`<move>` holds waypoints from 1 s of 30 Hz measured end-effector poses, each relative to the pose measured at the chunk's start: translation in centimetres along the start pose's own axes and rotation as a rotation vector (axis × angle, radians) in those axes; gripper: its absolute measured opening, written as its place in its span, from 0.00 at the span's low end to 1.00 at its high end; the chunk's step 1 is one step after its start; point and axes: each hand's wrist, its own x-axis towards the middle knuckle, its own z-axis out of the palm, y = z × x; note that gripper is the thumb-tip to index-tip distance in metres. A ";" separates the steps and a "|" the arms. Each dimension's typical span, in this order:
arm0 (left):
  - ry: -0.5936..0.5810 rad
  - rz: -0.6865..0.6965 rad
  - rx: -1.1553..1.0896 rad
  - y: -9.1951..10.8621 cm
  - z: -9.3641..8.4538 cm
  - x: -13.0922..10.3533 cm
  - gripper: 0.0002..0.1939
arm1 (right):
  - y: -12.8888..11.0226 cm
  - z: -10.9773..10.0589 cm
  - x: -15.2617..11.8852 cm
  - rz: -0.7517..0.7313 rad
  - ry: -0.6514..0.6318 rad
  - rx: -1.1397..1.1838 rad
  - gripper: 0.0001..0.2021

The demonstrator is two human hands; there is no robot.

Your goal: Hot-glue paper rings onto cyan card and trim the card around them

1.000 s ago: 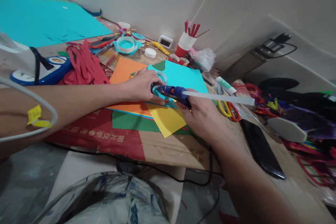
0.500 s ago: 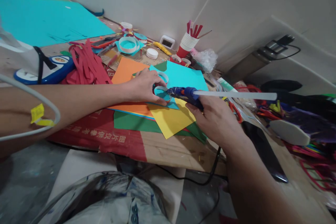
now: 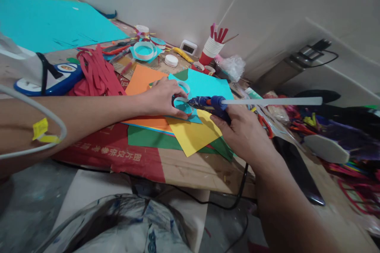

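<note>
My left hand (image 3: pixel 162 97) curves its thumb and fingers around a small white paper ring (image 3: pixel 180 99) that stands on a light-blue sheet of paper (image 3: pixel 210 83). Just behind it is a second white ring (image 3: pixel 186 87), partly hidden by my fingers. A dark-blue hot glue gun (image 3: pixel 204 103) is gripped in my right hand (image 3: pixel 247 132), its nozzle pointing left at the ring's inner edge. From the gun's back sticks out a long whitish glue stick (image 3: pixel 285 101). Orange paper (image 3: pixel 145 79), yellow paper (image 3: pixel 196 134) and green paper (image 3: pixel 145 137) lie beneath.
Red strips (image 3: pixel 99 73) and a blue-and-white device (image 3: pixel 63 77) lie left. Behind are a white lid (image 3: pixel 171 61), a small digital display (image 3: pixel 189 48) and stacked paper cups (image 3: pixel 210 49). At right lies a long black object (image 3: pixel 297 170). The gun's black cord (image 3: pixel 243 184) hangs over the table edge.
The glue gun has tilted slightly, and its glue stick's rear end has risen and shifted right. My left hand still holds the ring in the same place.
</note>
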 end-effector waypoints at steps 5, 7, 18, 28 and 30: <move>0.017 0.012 -0.004 -0.2 0.3 -0.1 0.31 | 0.2 0.0 -0.1 0.016 0.009 0.033 0.06; 0.022 0.014 -0.004 -0.2 0.4 -0.1 0.31 | 0.1 0.1 -0.1 0.009 0.016 0.042 0.07; 0.017 0.008 0.036 0.2 0.1 0.0 0.30 | -0.3 0.8 0.2 -0.020 0.004 0.046 0.09; 0.009 0.017 -0.015 -0.2 0.4 -0.2 0.32 | 0.2 0.7 0.0 -0.027 0.018 0.065 0.09; 0.012 0.016 -0.030 -0.1 0.2 -0.3 0.31 | 0.2 0.7 -0.1 -0.027 0.015 0.070 0.09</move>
